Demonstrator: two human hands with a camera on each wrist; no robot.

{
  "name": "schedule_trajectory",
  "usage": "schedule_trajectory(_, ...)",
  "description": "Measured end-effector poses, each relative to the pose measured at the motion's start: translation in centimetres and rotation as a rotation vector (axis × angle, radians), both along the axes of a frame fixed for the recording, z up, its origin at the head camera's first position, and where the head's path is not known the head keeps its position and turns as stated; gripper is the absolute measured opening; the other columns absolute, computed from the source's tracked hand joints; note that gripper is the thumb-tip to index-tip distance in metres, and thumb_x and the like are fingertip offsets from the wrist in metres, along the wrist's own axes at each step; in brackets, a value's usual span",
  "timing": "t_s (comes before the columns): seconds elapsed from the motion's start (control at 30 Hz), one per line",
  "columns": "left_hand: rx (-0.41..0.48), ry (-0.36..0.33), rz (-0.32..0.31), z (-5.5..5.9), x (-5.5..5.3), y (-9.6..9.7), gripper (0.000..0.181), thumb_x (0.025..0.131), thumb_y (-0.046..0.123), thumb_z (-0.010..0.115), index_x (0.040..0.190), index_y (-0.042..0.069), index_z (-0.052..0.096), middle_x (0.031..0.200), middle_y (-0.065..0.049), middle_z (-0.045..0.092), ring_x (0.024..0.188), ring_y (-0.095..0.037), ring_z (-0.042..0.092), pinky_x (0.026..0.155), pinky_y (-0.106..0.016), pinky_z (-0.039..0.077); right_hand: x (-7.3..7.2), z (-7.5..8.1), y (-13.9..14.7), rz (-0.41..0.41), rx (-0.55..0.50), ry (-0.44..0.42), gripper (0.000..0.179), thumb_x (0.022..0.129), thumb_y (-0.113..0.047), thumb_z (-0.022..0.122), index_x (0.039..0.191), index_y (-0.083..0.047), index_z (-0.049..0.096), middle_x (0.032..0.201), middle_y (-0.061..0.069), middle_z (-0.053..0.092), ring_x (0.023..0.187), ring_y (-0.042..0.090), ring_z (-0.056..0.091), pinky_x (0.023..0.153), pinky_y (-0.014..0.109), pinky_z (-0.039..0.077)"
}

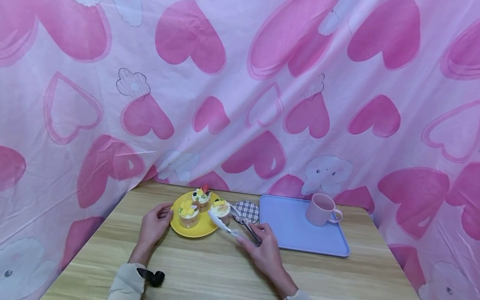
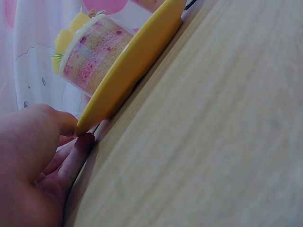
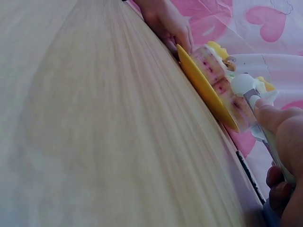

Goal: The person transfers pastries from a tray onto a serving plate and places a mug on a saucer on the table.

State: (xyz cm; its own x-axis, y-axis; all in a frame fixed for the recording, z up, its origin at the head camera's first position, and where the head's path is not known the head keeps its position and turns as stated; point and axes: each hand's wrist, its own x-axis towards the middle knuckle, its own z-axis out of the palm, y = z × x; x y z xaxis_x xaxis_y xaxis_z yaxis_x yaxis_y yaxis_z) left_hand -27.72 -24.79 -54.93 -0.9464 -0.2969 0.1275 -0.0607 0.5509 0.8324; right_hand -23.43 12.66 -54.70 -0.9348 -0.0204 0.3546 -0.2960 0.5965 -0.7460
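My left hand (image 1: pixel 155 223) pinches the left rim of a yellow plate (image 1: pixel 204 230), thumb on top and a finger under the edge in the left wrist view. On the plate stand a dessert cup topped with yellow cubes (image 1: pixel 188 214) and another with a strawberry (image 1: pixel 201 199). My right hand (image 1: pixel 264 248) holds a pair of tongs (image 1: pixel 224 225) with pale tips. The tips lie on either side of a third dessert cup (image 1: pixel 221 208), at the plate's right edge. Whether they press on it, I cannot tell.
A round checked coaster (image 1: pixel 247 210) lies right of the plate, partly behind the tongs. Farther right is a blue tray (image 1: pixel 292 225) bearing a pink mug (image 1: pixel 321 210) near its back right corner. A heart-patterned curtain (image 1: pixel 240 104) hangs behind the wooden table (image 1: pixel 210 271).
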Motion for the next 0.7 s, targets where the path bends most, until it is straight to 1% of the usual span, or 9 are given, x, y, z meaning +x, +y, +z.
schedule_trajectory(0.07,0.001,0.000,0.000,-0.1,0.0,0.0,0.035,0.099,0.023,0.062,0.133,0.013,0.063,0.121,-0.012,0.070,0.110,-0.025,0.067,0.089,-0.036,0.061,0.0,-0.1,-0.2,0.006,-0.002,0.001,0.074,0.072,-0.063,0.080,0.130,-0.018,0.069,0.109,-0.012,0.058,0.091,0.008,0.053,0.072,0.019,0.047)
schedule_trajectory(0.2,0.001,0.003,-0.002,-0.1,0.0,0.0,0.035,0.099,0.024,0.062,0.133,0.014,0.063,0.120,-0.012,0.070,0.110,-0.024,0.067,0.088,-0.035,0.061,0.0,-0.1,-0.7,0.022,-0.017,-0.001,0.073,0.072,-0.063,0.081,0.129,-0.018,0.069,0.106,-0.012,0.058,0.089,0.008,0.053,0.071,0.019,0.046)
schedule_trajectory(0.43,0.006,-0.005,-0.006,-0.1,-0.1,-0.1,0.035,0.100,0.025,0.062,0.133,0.014,0.063,0.121,-0.011,0.070,0.111,-0.024,0.067,0.089,-0.035,0.061,0.1,-0.2,-1.7,0.071,-0.054,-0.011,0.073,0.074,-0.059,0.081,0.131,-0.015,0.068,0.103,-0.009,0.057,0.092,0.008,0.052,0.076,0.019,0.046)
schedule_trajectory(0.53,0.002,-0.004,-0.008,-0.1,-0.1,-0.1,0.036,0.100,0.024,0.061,0.133,0.013,0.062,0.122,-0.011,0.070,0.110,-0.024,0.067,0.089,-0.035,0.061,0.1,-0.2,-1.9,0.073,-0.065,-0.007,0.072,0.075,-0.057,0.082,0.130,-0.013,0.068,0.104,-0.008,0.058,0.093,0.008,0.053,0.078,0.020,0.047)
schedule_trajectory(0.63,-0.001,-0.002,-0.007,-0.1,0.0,-0.1,0.035,0.099,0.024,0.062,0.133,0.013,0.063,0.121,-0.011,0.070,0.110,-0.024,0.067,0.089,-0.036,0.061,0.1,-0.1,-2.0,0.063,-0.061,0.000,0.074,0.073,-0.058,0.083,0.130,-0.012,0.068,0.104,-0.007,0.059,0.094,0.008,0.054,0.081,0.021,0.048)
schedule_trajectory(0.7,-0.001,-0.002,-0.006,-0.1,0.0,-0.1,0.035,0.099,0.024,0.061,0.133,0.013,0.063,0.121,-0.011,0.070,0.110,-0.025,0.067,0.090,-0.036,0.061,0.2,-0.1,-1.9,0.061,-0.058,-0.005,0.076,0.073,-0.058,0.083,0.131,-0.012,0.067,0.104,-0.006,0.058,0.093,0.008,0.053,0.081,0.021,0.049)
